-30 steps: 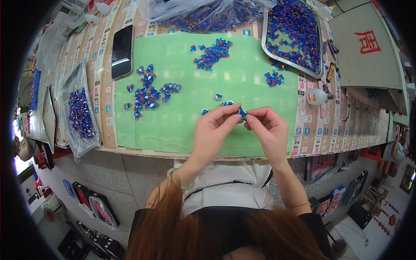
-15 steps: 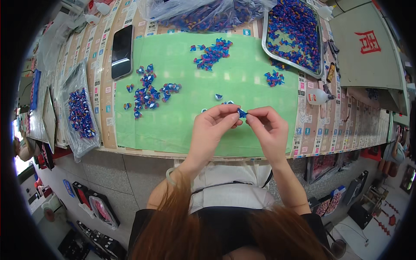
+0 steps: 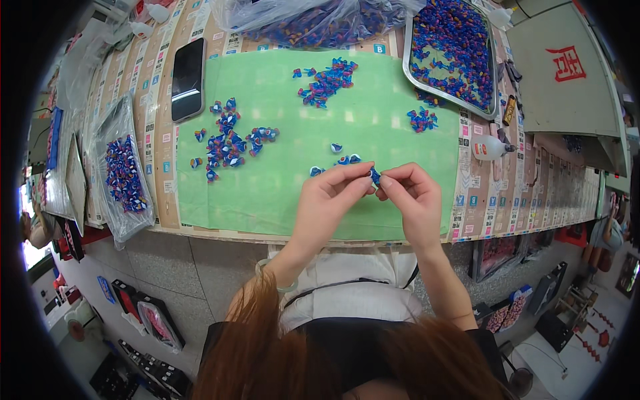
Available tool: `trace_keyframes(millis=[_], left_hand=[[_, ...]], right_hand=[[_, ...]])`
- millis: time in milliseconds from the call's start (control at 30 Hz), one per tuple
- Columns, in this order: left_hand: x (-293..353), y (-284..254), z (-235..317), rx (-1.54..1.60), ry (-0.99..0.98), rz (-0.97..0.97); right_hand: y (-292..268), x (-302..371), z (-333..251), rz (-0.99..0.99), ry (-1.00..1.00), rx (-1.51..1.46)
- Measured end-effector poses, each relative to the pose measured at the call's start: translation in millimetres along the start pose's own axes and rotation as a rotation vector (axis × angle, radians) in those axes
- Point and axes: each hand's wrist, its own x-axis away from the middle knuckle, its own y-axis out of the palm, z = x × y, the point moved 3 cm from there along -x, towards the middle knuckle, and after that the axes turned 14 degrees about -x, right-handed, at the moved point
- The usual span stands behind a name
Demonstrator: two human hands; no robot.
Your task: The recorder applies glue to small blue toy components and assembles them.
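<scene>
Over the near part of a green sheet [image 3: 293,200], a small blue piece [image 3: 375,177] is pinched between both hands. My left hand [image 3: 333,197] is closed, thumb and forefinger on the piece's left side, where a bit of white shows. My right hand [image 3: 413,197] is closed too, its fingertips on the right side. The piece's exact kind is too small to tell. Just beyond my left fingers lie a few blue-and-white pieces [image 3: 348,160], and a single one [image 3: 336,148] sits a little farther off.
On the sheet are a left pile of blue, white and red pieces [image 3: 227,148], a far pile [image 3: 328,83] and a small right cluster [image 3: 423,121]. Around it stand a phone [image 3: 189,80], a metal tray [image 3: 495,73], a plastic bag [image 3: 313,27], a bagged tray [image 3: 143,180] and a white bottle [image 3: 489,148].
Both hands have shifted slightly and the pinched piece is turned a little between the fingertips. More of the blue-and-white pieces beyond my left fingers now shows.
</scene>
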Motion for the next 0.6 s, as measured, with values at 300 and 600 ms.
trace_keyframes(millis=[300, 600], left_hand=[[-2.3, -0.9, -3.2, 0.149, -0.133, -0.054], [4.8, 4.6, 3.2, 0.055, -0.002, 0.045]], right_hand=[[0.0, 1.2, -3.3, -0.012, -0.09, 0.102], [1.5, 3.2, -2.4, -0.023, -0.208, 0.239]])
